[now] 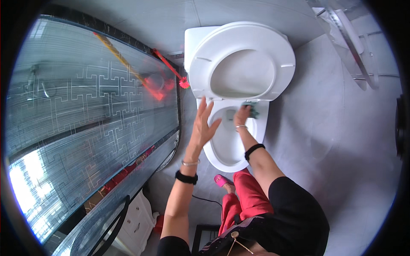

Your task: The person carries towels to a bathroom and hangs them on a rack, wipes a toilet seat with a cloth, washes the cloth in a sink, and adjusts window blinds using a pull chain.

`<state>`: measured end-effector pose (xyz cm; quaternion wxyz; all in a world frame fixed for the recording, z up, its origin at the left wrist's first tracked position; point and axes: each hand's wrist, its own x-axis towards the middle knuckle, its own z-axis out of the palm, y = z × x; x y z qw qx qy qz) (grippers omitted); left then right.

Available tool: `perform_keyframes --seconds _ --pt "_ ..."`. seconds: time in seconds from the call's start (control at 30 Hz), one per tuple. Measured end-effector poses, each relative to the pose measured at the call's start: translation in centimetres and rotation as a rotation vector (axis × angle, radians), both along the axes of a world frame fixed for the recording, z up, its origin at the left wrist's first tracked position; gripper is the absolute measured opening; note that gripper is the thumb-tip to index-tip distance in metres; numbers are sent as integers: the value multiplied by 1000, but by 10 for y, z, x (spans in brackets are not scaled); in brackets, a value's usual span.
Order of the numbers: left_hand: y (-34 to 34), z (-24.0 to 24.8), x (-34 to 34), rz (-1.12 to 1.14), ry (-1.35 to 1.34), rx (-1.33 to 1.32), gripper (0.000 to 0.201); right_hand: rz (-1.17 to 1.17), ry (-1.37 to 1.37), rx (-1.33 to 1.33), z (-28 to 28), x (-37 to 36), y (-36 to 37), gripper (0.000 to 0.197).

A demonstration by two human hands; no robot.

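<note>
Nearest the camera, a pink slipper (221,180) rests on the grey floor (341,170) at the foot of the white toilet bowl (226,149). The left hand (203,126) is open, fingers spread, hovering over the bowl's left rim; whether it touches is unclear. The right hand (242,116) is closed on a dark green cloth (252,109), pressed against the back of the rim below the raised seat (243,62). Farther left, a red brush (171,68) leans by the patterned glass shower screen (85,119).
</note>
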<state>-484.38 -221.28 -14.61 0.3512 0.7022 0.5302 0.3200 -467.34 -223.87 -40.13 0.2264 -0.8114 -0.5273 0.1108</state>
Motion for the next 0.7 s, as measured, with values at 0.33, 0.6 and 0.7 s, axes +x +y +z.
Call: perform_keyframes --seconds 0.33,0.6,0.7 --pt "-311 -26 -60 292 13 -723 40 937 450 -583 72 -109 -112 35" --pt "-438 6 -88 398 -26 -691 40 1356 -273 -631 42 71 -286 29" --pt "-497 16 -105 516 -143 -803 41 860 -477 -771 70 72 -259 24"
